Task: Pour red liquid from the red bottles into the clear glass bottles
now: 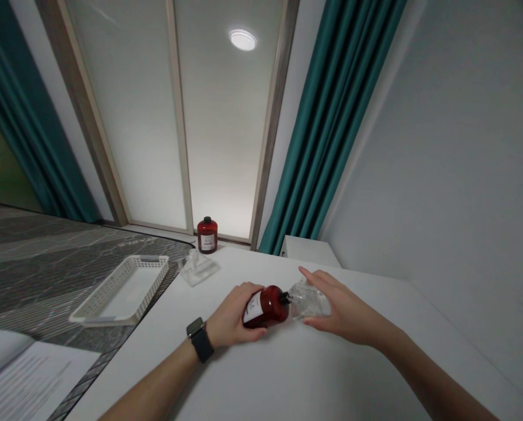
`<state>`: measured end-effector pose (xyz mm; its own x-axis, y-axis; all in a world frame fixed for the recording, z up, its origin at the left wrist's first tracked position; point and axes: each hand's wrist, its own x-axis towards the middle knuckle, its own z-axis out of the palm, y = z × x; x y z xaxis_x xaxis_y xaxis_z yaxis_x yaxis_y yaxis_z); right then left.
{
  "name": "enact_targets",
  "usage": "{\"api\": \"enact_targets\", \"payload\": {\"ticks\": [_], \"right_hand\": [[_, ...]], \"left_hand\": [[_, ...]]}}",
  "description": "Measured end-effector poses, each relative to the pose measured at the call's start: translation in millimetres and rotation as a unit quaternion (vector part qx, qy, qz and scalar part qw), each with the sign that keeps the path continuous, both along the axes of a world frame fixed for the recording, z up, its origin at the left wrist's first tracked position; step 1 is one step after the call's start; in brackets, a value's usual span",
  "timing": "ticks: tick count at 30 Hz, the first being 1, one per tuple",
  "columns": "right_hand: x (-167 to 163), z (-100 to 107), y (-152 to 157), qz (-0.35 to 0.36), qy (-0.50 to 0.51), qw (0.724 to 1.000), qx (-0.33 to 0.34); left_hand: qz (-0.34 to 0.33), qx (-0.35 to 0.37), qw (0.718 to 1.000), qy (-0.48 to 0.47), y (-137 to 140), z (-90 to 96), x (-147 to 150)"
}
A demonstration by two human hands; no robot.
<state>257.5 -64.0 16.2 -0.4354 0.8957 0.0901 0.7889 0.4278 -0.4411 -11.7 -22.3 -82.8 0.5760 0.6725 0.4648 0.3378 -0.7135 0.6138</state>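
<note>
My left hand (239, 313), with a dark watch on its wrist, is closed round a red bottle (275, 305) with a white label. The bottle lies tilted over to the right, its black neck (284, 297) pointing at a clear plastic object (308, 299). My right hand (331, 304) grips that clear object between thumb and fingers. It looks crinkled and see-through, and I cannot tell whether it is a bag or a container. The black neck meets or overlaps its left end. Both hands are just above the white table (261, 374).
A second red bottle (207, 235) with a black top stands upright at the table's back edge. Before it lies a clear plastic packet (202, 272) with a whitish pump-like piece. To the left, a white basket (82, 318) and an open book (37, 380) rest on a dark patterned surface.
</note>
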Motion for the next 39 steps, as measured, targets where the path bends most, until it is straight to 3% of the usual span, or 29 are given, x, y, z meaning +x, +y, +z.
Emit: {"api": "enact_targets", "payload": {"ticks": [21,30,34,39], "right_hand": [[-2.4,-1.5,-3.6,-0.001,0.040,0.999,0.020],[-0.7,-7.3,-10.2,-0.043,0.111,0.992,0.031],[2.7,-25.4,-14.6,-0.083,0.229,0.970,0.017],[-0.5,-50.8,-23.7,-0.093,0.423,0.901,-0.010]], "left_hand": [[-0.018,-0.061,0.998,-0.030,0.3,-4.6,1.2],[-0.057,-0.114,0.985,-0.117,-1.9,4.3,-1.6],[-0.095,-0.137,0.976,-0.143,0.1,0.5,-3.6],[-0.178,-0.210,0.939,-0.205,1.5,-4.3,-3.2]]}}
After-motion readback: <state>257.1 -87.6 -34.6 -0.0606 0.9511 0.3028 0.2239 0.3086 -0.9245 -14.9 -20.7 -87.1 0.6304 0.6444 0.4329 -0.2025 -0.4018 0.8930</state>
